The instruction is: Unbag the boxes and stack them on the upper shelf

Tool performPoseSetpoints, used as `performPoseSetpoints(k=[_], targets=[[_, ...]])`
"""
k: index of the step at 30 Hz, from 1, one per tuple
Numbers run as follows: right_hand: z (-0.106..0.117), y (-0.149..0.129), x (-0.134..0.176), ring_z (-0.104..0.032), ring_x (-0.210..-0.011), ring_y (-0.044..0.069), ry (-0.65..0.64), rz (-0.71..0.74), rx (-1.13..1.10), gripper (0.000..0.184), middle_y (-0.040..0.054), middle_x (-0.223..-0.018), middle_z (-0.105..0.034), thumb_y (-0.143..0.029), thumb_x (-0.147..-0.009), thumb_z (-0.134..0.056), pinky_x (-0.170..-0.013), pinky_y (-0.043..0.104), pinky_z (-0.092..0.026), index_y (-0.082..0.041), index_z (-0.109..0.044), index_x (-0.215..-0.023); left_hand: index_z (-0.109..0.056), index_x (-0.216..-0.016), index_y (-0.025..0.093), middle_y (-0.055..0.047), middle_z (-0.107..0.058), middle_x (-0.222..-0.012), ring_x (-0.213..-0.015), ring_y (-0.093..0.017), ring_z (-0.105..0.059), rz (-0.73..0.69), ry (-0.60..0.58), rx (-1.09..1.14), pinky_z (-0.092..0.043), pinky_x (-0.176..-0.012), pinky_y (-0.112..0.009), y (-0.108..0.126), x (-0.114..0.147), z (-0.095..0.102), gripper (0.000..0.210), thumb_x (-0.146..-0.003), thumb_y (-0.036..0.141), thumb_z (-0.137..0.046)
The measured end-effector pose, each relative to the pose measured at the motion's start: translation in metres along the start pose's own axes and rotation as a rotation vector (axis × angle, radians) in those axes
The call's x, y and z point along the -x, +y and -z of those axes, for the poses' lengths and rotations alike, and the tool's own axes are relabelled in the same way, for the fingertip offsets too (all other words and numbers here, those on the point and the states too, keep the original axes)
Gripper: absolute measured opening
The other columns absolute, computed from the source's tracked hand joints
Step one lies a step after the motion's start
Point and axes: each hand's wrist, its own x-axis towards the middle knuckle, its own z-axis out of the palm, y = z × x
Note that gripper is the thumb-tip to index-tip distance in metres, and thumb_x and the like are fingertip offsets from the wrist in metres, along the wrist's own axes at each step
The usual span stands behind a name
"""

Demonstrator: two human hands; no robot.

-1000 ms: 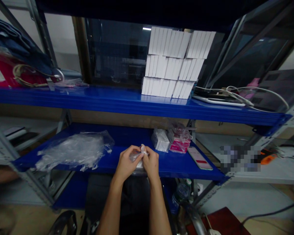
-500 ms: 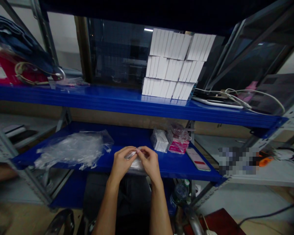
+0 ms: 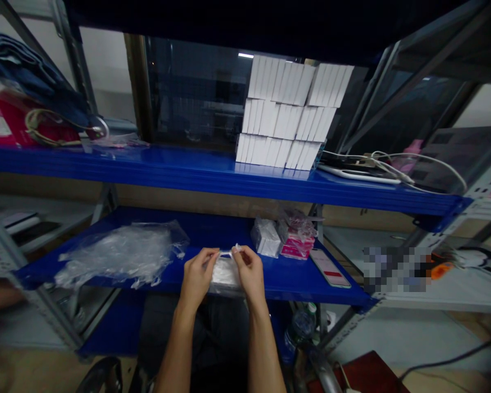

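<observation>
Between my hands is a clear plastic bag [image 3: 226, 274] with something white inside, at the front edge of the lower blue shelf. My left hand [image 3: 198, 273] pinches the bag's top edge at its left corner. At the right corner, my right hand [image 3: 249, 268] grips the same edge, with a bit of white plastic sticking up above the fingers. The edge is stretched between the two hands. To the left lies a heap of clear plastic bags [image 3: 123, 254]. Behind my right hand stand a white wrapped pack [image 3: 267, 238] and a pink wrapped pack [image 3: 297, 243].
A phone [image 3: 330, 268] lies right of the packs on the lower blue shelf [image 3: 216, 232]. White boxes [image 3: 286, 112] are stacked on the upper shelf, beside a white cable [image 3: 423, 157]. Below stands a plastic bottle [image 3: 301, 326].
My hands were close together at the bag's top and have moved apart, drawing its edge out straight. More of the bag now shows between them.
</observation>
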Motion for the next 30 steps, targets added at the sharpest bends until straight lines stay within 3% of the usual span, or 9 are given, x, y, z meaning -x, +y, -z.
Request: performPoseSetpoints(k=[4,8,15,21,23,25,28,30], targets=[[0.001,0.016,-0.004,-0.071,-0.1,0.026,0.142,0.005,-0.033,0.03,0.0104,-0.106,-0.077,-0.049,-0.08,-0.073,-0.091,0.036,-0.052,-0.019,-0.076,-0.085,-0.066,-0.091,0.022,-0.01,-0.077,-0.117,-0.12,-0.028,-0.069,0.003,0.122,-0.13,-0.052,-0.106,-0.046,-0.007,0.0,-0.001,0.016,-0.098,0.034,-0.058],[0.009,0.032,-0.008,-0.07,-0.107,0.028,0.225,0.011,0.039,0.026,0.0146,-0.118,-0.075,-0.045,-0.077,-0.073,-0.093,0.038,-0.052,-0.019,-0.074,-0.073,-0.063,-0.089,0.023,-0.013,-0.076,-0.122,-0.12,-0.031,-0.069,0.059,0.141,-0.196,-0.054,-0.104,-0.049,-0.018,0.0,0.009,0.016,-0.095,0.038,-0.059],[0.02,0.045,-0.01,-0.072,-0.098,0.028,0.253,-0.027,0.118,0.024,0.014,-0.112,-0.077,-0.042,-0.073,-0.072,-0.083,0.036,-0.054,-0.02,-0.072,-0.063,-0.059,-0.083,0.023,-0.016,-0.078,-0.112,-0.1,-0.028,-0.077,0.197,0.093,-0.111,-0.061,-0.088,-0.041,-0.049,0.007,0.018,0.023,-0.094,0.042,-0.056],[0.017,0.05,-0.011,-0.072,-0.09,0.027,0.286,-0.011,0.104,0.027,0.0152,-0.103,-0.077,-0.044,-0.073,-0.074,-0.077,0.035,-0.056,-0.018,-0.073,-0.067,-0.06,-0.082,0.023,-0.011,-0.079,-0.106,-0.092,-0.026,-0.077,0.274,0.05,-0.12,-0.062,-0.079,-0.036,-0.048,0.005,0.019,0.025,-0.093,0.046,-0.059],[0.022,0.048,-0.008,-0.071,-0.088,0.026,0.226,-0.019,0.067,0.03,0.0137,-0.098,-0.076,-0.047,-0.074,-0.076,-0.078,0.035,-0.056,-0.017,-0.074,-0.074,-0.06,-0.083,0.023,-0.009,-0.078,-0.103,-0.093,-0.024,-0.077,0.288,0.059,-0.06,-0.062,-0.075,-0.032,-0.045,0.005,0.02,0.027,-0.092,0.049,-0.06],[0.032,0.042,-0.003,-0.072,-0.089,0.024,0.067,-0.058,0.004,0.037,0.0105,-0.098,-0.077,-0.048,-0.074,-0.078,-0.081,0.034,-0.057,-0.017,-0.076,-0.094,-0.059,-0.086,0.023,-0.007,-0.077,-0.094,-0.088,-0.024,-0.077,0.318,0.119,-0.054,-0.061,-0.07,-0.03,-0.043,0.006,0.02,0.03,-0.088,0.052,-0.065],[0.049,0.027,0.007,-0.07,-0.106,0.025,-0.287,-0.079,0.004,0.075,0.0079,-0.117,-0.075,-0.04,-0.065,-0.088,-0.093,0.037,-0.056,-0.021,-0.065,-0.133,-0.057,-0.097,0.024,0.0,-0.069,-0.068,-0.064,-0.022,-0.074,0.45,0.175,-0.089,-0.059,-0.06,-0.029,-0.043,0.011,0.014,0.038,-0.086,0.058,-0.067],[0.055,0.019,0.013,-0.067,-0.116,0.027,-0.413,-0.026,0.118,0.097,0.0067,-0.129,-0.071,-0.034,-0.056,-0.094,-0.099,0.039,-0.053,-0.024,-0.056,-0.144,-0.056,-0.106,0.024,0.004,-0.065,-0.06,-0.055,-0.022,-0.071,0.567,0.12,-0.004,-0.059,-0.058,-0.031,-0.045,0.014,0.004,0.041,-0.091,0.061,-0.06]])
